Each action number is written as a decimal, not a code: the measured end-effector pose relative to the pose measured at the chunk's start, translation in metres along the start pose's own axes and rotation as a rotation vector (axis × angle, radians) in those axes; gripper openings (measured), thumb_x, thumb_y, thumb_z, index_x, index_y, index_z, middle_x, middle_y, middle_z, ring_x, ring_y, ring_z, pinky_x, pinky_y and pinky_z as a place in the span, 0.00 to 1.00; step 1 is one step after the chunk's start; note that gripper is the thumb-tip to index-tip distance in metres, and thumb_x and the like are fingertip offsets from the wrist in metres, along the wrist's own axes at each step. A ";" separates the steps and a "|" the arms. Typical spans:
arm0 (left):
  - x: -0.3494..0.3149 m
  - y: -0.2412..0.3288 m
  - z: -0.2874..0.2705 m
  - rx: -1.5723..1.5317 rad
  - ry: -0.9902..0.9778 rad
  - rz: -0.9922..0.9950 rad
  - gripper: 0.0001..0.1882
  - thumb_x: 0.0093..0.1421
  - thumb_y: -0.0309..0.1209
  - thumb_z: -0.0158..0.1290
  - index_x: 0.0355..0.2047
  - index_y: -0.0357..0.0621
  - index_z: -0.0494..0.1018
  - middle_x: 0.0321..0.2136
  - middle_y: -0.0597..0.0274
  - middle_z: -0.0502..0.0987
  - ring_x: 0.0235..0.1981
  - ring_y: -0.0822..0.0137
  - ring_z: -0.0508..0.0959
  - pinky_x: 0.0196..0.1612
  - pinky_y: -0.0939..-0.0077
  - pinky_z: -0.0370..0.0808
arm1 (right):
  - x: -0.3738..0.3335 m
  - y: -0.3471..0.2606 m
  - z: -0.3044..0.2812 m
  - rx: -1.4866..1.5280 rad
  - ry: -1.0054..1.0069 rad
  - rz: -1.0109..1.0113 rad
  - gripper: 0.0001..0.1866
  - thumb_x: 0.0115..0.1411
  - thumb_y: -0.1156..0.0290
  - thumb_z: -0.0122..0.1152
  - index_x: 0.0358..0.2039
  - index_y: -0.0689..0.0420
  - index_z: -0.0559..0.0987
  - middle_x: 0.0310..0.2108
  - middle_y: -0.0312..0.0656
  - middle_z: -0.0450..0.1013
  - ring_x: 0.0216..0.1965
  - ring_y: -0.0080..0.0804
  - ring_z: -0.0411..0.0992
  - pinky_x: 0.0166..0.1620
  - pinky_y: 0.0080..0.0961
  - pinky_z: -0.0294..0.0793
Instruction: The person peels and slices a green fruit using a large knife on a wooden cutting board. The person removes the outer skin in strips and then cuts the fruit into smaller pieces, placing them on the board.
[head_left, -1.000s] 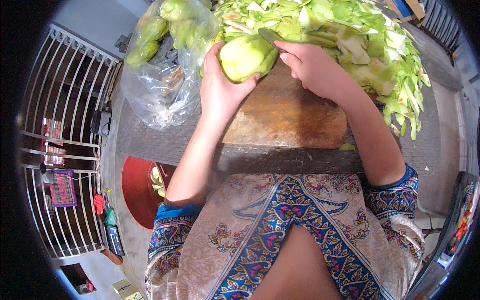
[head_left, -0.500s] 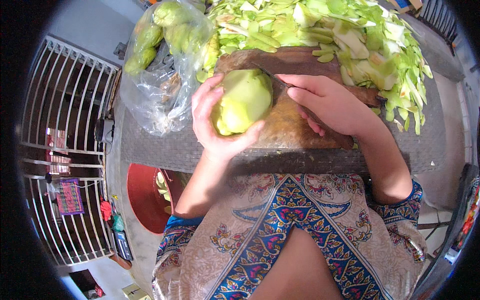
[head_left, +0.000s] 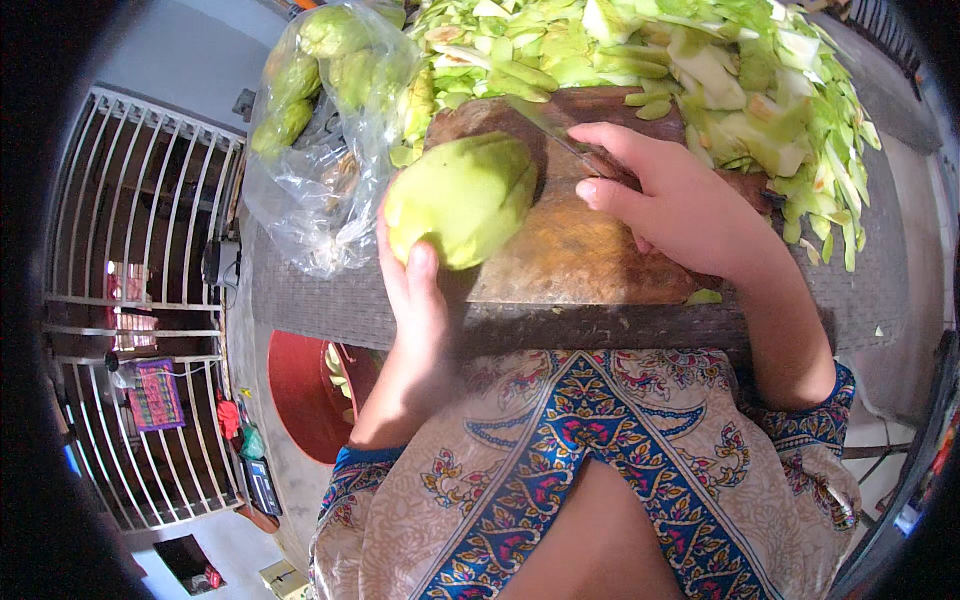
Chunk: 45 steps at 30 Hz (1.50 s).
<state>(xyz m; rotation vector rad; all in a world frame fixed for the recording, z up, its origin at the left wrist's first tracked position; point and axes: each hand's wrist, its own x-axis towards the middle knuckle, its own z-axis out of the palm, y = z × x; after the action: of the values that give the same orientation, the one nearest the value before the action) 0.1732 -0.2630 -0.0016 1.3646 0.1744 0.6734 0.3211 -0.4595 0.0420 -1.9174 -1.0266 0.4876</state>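
My left hand (head_left: 412, 290) is wrapped round a pale green chayote (head_left: 455, 200), thumb on its near side and the other fingers mostly hidden behind it. The fruit is tilted, held above the left part of a worn wooden cutting board (head_left: 580, 265). To the right, my right hand (head_left: 685, 205) grips a knife (head_left: 545, 124) by its handle. Its blade points away and to the left, just beyond the chayote and apart from it. Thumb and forefinger lie along the handle; the other fingers are tucked underneath.
A big heap of green peels and slices (head_left: 740, 100) covers the far side and right of the table (head_left: 290, 225). At the far left lies a clear plastic bag (head_left: 345, 195) with several whole chayotes. Below the table's left edge stands a red bucket (head_left: 300, 400) with pale pieces inside.
The chayote has been turned in my left hand and shifted slightly left, showing a different side. The knife has drawn away from its surface, and my right thumb has lowered a little.
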 end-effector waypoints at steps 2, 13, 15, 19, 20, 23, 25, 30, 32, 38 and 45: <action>0.000 0.009 -0.004 0.140 -0.013 -0.154 0.36 0.61 0.41 0.52 0.63 0.38 0.51 0.56 0.49 0.65 0.54 0.56 0.71 0.54 0.61 0.71 | 0.003 -0.008 0.004 -0.037 -0.016 0.088 0.26 0.61 0.62 0.55 0.55 0.66 0.66 0.45 0.61 0.72 0.50 0.55 0.70 0.53 0.39 0.68; 0.023 -0.013 0.018 -0.487 -0.252 -0.584 0.36 0.66 0.56 0.38 0.64 0.43 0.53 0.58 0.51 0.66 0.53 0.53 0.73 0.49 0.54 0.77 | 0.036 -0.017 0.005 0.147 -0.069 0.257 0.31 0.60 0.54 0.58 0.53 0.67 0.68 0.32 0.46 0.75 0.22 0.28 0.72 0.26 0.26 0.72; 0.024 -0.018 0.028 -0.544 -0.207 -0.570 0.35 0.66 0.56 0.37 0.64 0.46 0.53 0.57 0.51 0.66 0.53 0.52 0.73 0.47 0.51 0.78 | 0.040 -0.011 0.010 0.233 -0.057 0.247 0.33 0.59 0.53 0.60 0.55 0.67 0.67 0.30 0.44 0.74 0.18 0.23 0.68 0.21 0.23 0.69; 0.033 -0.023 0.040 -0.602 -0.135 -0.522 0.34 0.66 0.57 0.35 0.64 0.48 0.54 0.57 0.52 0.66 0.53 0.52 0.73 0.46 0.49 0.79 | 0.041 -0.015 0.012 0.137 0.028 0.248 0.40 0.58 0.55 0.62 0.61 0.69 0.60 0.37 0.51 0.75 0.23 0.26 0.72 0.24 0.23 0.72; 0.037 -0.024 0.040 -0.627 -0.114 -0.517 0.34 0.66 0.57 0.35 0.64 0.48 0.54 0.57 0.52 0.66 0.54 0.52 0.72 0.46 0.49 0.79 | 0.042 -0.015 0.012 0.140 0.033 0.225 0.40 0.58 0.55 0.62 0.61 0.69 0.60 0.39 0.52 0.75 0.27 0.28 0.73 0.28 0.24 0.73; 0.045 -0.021 0.042 -0.669 -0.047 -0.498 0.34 0.66 0.58 0.34 0.63 0.49 0.55 0.58 0.55 0.66 0.56 0.56 0.71 0.49 0.52 0.77 | 0.043 -0.010 0.017 0.029 0.102 0.052 0.40 0.57 0.56 0.62 0.62 0.67 0.59 0.46 0.57 0.73 0.42 0.38 0.74 0.43 0.29 0.73; 0.046 -0.022 0.045 -0.716 0.023 -0.425 0.34 0.65 0.58 0.39 0.62 0.49 0.57 0.57 0.57 0.66 0.57 0.59 0.69 0.55 0.56 0.72 | 0.042 -0.009 0.019 -0.083 0.179 -0.088 0.40 0.57 0.57 0.63 0.63 0.63 0.59 0.47 0.55 0.73 0.45 0.39 0.75 0.48 0.30 0.72; 0.051 -0.010 0.048 -0.720 -0.081 -0.351 0.37 0.58 0.56 0.50 0.61 0.47 0.59 0.55 0.58 0.68 0.56 0.60 0.70 0.57 0.60 0.69 | 0.036 -0.027 0.012 -0.146 0.219 -0.261 0.41 0.56 0.54 0.62 0.64 0.63 0.58 0.50 0.62 0.70 0.53 0.53 0.70 0.53 0.36 0.68; 0.057 -0.011 0.039 -0.792 -0.171 -0.350 0.37 0.56 0.53 0.53 0.60 0.46 0.58 0.54 0.57 0.69 0.54 0.60 0.71 0.56 0.60 0.70 | 0.037 -0.022 0.007 -0.216 0.235 -0.365 0.42 0.56 0.54 0.62 0.64 0.61 0.57 0.49 0.60 0.71 0.51 0.54 0.71 0.51 0.36 0.70; 0.065 -0.005 0.034 -0.735 -0.300 -0.319 0.39 0.52 0.51 0.58 0.59 0.45 0.61 0.52 0.57 0.70 0.53 0.59 0.72 0.57 0.58 0.69 | 0.013 0.004 -0.004 -0.140 0.380 -0.139 0.37 0.53 0.52 0.66 0.57 0.57 0.63 0.39 0.51 0.75 0.42 0.50 0.75 0.44 0.38 0.73; 0.060 -0.030 0.018 -0.713 -0.140 -0.527 0.34 0.58 0.45 0.53 0.60 0.42 0.59 0.53 0.54 0.70 0.53 0.58 0.72 0.56 0.59 0.71 | -0.008 -0.029 -0.005 -0.495 0.078 -0.477 0.25 0.45 0.49 0.70 0.33 0.54 0.72 0.23 0.39 0.72 0.26 0.40 0.74 0.28 0.31 0.73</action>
<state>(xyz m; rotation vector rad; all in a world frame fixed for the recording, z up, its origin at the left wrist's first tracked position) 0.2400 -0.2478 -0.0099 0.6282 0.1520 0.1560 0.3062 -0.4604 0.0685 -1.9866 -1.6027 -0.1289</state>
